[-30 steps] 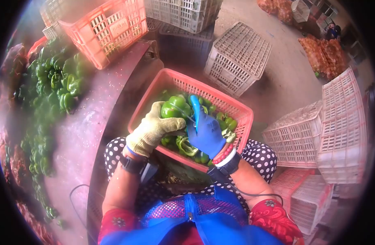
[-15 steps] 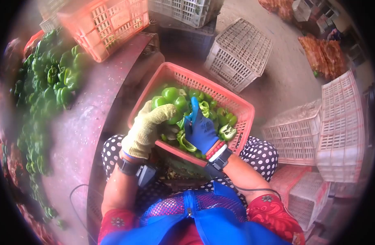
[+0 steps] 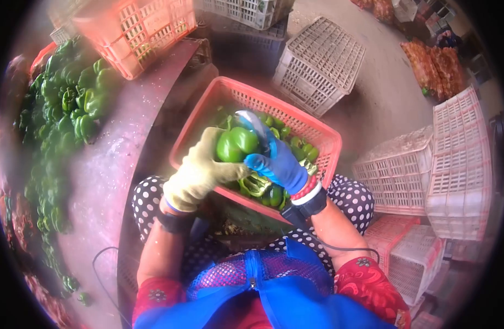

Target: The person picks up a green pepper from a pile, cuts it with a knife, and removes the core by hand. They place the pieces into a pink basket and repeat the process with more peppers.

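My left hand [image 3: 194,170], in a cream knit glove, is closed around a green bell pepper [image 3: 236,145] held above the pink crate [image 3: 323,137]. My right hand [image 3: 283,166], in a blue glove, grips a small knife [image 3: 253,122] with a pale, curved blade beside the pepper. Its handle is hidden by the glove. Under both hands, the crate holds more green peppers and a cut-open pepper piece [image 3: 255,185].
To the left, a table [image 3: 106,164] bears a long heap of green peppers [image 3: 87,107] and an orange crate [image 3: 134,35]. A pale crate [image 3: 320,63] stands ahead on the floor. More crates [image 3: 457,170] are stacked at the right, with net sacks [image 3: 435,68] farther back.
A pepper now sits clear in my left hand, raised between both hands. My right hand has turned and its blade has come into view against the pepper.
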Motion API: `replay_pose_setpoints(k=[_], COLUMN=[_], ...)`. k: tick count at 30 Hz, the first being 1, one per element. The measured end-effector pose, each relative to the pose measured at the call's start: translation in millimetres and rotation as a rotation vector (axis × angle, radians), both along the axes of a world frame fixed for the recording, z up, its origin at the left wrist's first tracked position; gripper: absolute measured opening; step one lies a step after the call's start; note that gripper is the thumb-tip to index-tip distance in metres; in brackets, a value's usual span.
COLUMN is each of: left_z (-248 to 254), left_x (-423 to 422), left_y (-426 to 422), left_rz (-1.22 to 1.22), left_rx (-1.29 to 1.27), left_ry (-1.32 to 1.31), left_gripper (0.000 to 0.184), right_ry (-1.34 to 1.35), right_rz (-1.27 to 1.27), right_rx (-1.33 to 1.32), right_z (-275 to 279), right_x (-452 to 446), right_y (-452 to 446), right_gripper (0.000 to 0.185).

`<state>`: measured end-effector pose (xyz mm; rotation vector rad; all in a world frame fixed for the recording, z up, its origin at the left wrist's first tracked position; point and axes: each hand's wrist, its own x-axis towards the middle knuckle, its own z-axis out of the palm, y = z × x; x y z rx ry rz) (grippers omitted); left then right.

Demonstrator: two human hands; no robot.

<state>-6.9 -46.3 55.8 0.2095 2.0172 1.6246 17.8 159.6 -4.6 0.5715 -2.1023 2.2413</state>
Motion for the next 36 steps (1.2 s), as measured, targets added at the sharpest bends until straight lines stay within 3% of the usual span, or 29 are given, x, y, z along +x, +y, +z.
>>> replay_pose_setpoints(k=[1,4,5,8,13,16,17,20,22,25,26,28,30,31,34,35,36], left_z=[-5.5,-28.4,-32.4,-23.9,-25.8,-28.3,-26.3,-29.7,-26.4,-25.1,-25.6,-24.1,-20.6,-11.9,-26.1,-32.1,-33.6], left_x=[1.9,1.2,-0.3,-10.2,-11.6,-11.6,-12.0,-13.7,-14.6,-13.9,-12.0,-12.5,-11.9,-7.2,-16.8,-17.9,-16.7], left_y=[2.5,9.1,10.2,7.3,14.4,12.1,8.6,13.4,5.7,-12.6,-18.1,-18.1,-4.7,3.8,14.8,16.1,20.2], left_rz=[-0.017,-0.016,-0.006,-0.015,0.016,0.059,0.034,0.028,0.027,0.046,0.056,0.055,0.031,0.097,0.196,0.173,0.109], left_rx=[0.010,0.146,0.207,0.411,0.586,0.678,0.659,0.946,0.969,0.919,0.888,0.861,0.863,0.913,0.851,0.749,0.559], left_ry=[0.046,0.154,0.186,-0.197,-0.185,-0.198,-0.201,-0.269,-0.275,-0.215,-0.187,-0.168,-0.195,-0.278,-0.431,-0.441,-0.263], left_gripper=[0.076,0.079,0.081,0.076,0.063,0.067,0.070,0.064,0.068,0.076,0.079,0.079,0.072,0.055,0.041,0.036,0.029], right_ry=[-0.092,-0.101,-0.221,-0.591,-0.640,-0.740,-0.666,-0.678,-0.591,-0.517,-0.497,-0.527,-0.526,-0.513,-0.623,-0.615,-0.609], right_rz=[0.038,0.103,0.111,0.130,0.037,0.017,0.002,-0.072,-0.110,0.107,0.067,-0.137,-0.159,-0.133,-0.021,-0.041,-0.043], right_rx=[0.045,0.099,0.020,-0.226,-0.477,-0.800,-0.849,-1.026,-0.924,-1.355,-1.356,-1.115,-0.946,-0.900,-0.863,-0.793,-0.740], right_z=[8.8,3.7,5.0,11.4,10.2,-11.4,-16.8,-2.7,2.7,-3.3,-4.0,8.7,-7.5,-11.6,-23.1,-22.6,-20.7], right_x=[1.6,-8.4,-7.0,3.8,5.1,0.9,-1.7,-3.9,-3.9,-11.9,-11.9,-9.7,-12.6,-11.3,-8.7,-5.2,-4.9], right_y=[5.2,15.5,16.3,17.5,9.7,11.9,10.3,6.1,13.6,44.1,56.6,61.7,62.5,60.2,50.4,45.5,41.8], right_gripper=[0.091,0.088,0.083,0.069,0.058,0.057,0.059,0.063,0.068,0.070,0.067,0.063,0.064,0.061,0.052,0.052,0.053])
